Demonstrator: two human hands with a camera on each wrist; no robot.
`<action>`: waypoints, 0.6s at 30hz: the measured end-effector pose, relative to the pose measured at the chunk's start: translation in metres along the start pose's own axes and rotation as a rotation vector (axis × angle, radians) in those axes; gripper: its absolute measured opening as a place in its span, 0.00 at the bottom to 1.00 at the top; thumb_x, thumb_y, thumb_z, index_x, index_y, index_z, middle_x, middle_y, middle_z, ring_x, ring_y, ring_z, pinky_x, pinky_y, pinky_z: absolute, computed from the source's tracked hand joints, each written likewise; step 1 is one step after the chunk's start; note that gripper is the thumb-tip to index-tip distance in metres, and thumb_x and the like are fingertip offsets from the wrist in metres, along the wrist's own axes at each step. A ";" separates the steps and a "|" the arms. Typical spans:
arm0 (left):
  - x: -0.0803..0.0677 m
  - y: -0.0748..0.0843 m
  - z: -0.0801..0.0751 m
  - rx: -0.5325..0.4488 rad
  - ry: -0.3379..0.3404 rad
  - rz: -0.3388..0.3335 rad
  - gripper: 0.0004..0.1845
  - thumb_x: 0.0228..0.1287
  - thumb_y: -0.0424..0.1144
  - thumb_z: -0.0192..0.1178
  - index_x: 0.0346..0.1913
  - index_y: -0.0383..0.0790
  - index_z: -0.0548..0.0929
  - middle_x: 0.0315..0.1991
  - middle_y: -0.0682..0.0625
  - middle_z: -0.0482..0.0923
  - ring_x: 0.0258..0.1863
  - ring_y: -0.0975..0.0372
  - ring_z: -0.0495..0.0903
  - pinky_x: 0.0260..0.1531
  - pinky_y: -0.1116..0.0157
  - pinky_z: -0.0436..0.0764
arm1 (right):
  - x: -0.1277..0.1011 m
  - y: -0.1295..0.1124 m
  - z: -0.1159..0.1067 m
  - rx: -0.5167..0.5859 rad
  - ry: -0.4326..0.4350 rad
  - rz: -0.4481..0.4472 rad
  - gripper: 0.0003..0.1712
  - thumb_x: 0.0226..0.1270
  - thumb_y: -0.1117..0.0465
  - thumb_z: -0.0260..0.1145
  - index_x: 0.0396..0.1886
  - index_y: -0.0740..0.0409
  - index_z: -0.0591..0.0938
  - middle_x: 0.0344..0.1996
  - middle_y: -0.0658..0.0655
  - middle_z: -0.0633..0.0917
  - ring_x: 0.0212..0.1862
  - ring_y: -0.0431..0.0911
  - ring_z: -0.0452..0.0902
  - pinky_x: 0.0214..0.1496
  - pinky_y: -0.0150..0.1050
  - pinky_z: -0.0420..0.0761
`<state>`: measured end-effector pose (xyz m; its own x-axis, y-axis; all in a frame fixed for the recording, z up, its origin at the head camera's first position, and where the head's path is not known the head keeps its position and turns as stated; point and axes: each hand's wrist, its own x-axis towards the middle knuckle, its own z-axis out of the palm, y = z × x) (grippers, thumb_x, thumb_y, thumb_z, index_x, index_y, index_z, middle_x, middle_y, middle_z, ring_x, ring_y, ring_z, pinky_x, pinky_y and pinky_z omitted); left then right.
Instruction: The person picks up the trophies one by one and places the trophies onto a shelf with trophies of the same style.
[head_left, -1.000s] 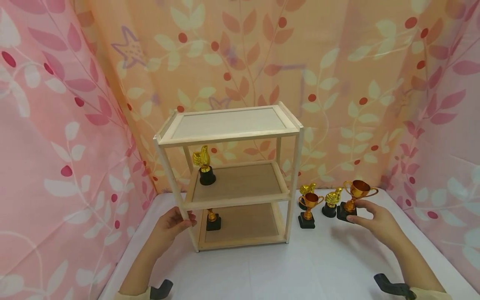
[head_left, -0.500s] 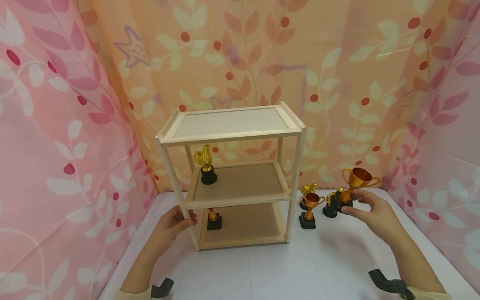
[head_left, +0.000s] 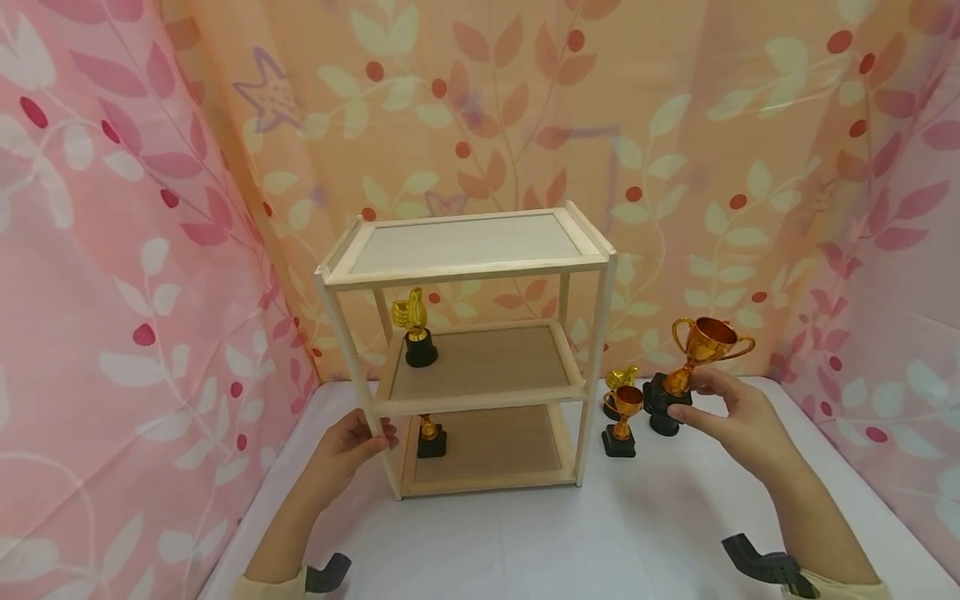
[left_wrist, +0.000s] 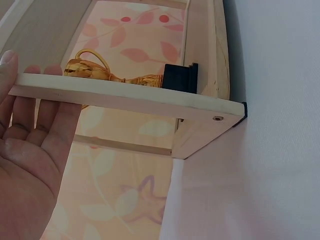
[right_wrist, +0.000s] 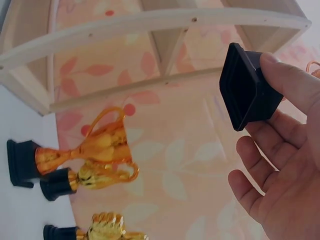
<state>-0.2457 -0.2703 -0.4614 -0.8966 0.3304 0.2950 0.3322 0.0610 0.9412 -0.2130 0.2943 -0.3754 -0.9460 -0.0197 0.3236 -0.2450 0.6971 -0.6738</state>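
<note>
A three-tier wooden shelf (head_left: 465,250) stands on the white table. My left hand (head_left: 372,439) grips its front left post (left_wrist: 125,97) at the level of the middle tier. My right hand (head_left: 693,402) holds a large gold cup trophy (head_left: 703,343) by its black base (right_wrist: 245,92), lifted off the table right of the shelf. A gold thumbs-up trophy (head_left: 412,325) stands on the middle tier. On the bottom tier is a small gold cup trophy (head_left: 430,437), which shows in the left wrist view (left_wrist: 115,75) behind the post.
Right of the shelf a small cup trophy (head_left: 622,417) and a thumbs-up trophy (head_left: 618,382) stand on the table, and a third black base (head_left: 665,426) shows below the held one. Patterned cloth walls close in the white table (head_left: 525,542) on three sides.
My right hand has lifted the large cup trophy off the table and carried it up and left toward the shelf. The left hand stays on the post.
</note>
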 end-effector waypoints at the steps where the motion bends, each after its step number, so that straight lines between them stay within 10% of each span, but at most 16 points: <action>1: 0.000 0.000 0.000 -0.001 0.000 -0.002 0.15 0.73 0.29 0.60 0.56 0.24 0.72 0.50 0.34 0.79 0.50 0.58 0.87 0.56 0.66 0.83 | 0.000 -0.002 0.000 0.012 0.004 -0.007 0.34 0.65 0.48 0.75 0.64 0.60 0.76 0.57 0.67 0.81 0.61 0.63 0.69 0.57 0.77 0.67; 10: 0.000 0.000 0.000 0.014 -0.003 -0.003 0.15 0.73 0.30 0.60 0.56 0.26 0.72 0.51 0.31 0.78 0.50 0.57 0.87 0.56 0.67 0.83 | 0.000 -0.020 0.003 0.152 0.075 -0.114 0.27 0.62 0.58 0.78 0.58 0.57 0.80 0.45 0.37 0.80 0.55 0.25 0.66 0.69 0.78 0.56; 18: 0.000 0.001 0.000 0.019 0.001 -0.010 0.15 0.73 0.30 0.60 0.56 0.26 0.71 0.50 0.31 0.78 0.50 0.57 0.87 0.56 0.67 0.83 | -0.006 -0.044 0.007 0.234 0.058 -0.172 0.25 0.62 0.63 0.77 0.58 0.60 0.80 0.45 0.36 0.80 0.60 0.22 0.64 0.72 0.78 0.48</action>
<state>-0.2454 -0.2701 -0.4602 -0.8999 0.3290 0.2862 0.3292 0.0821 0.9407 -0.1984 0.2589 -0.3522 -0.8742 -0.0778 0.4793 -0.4496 0.5026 -0.7384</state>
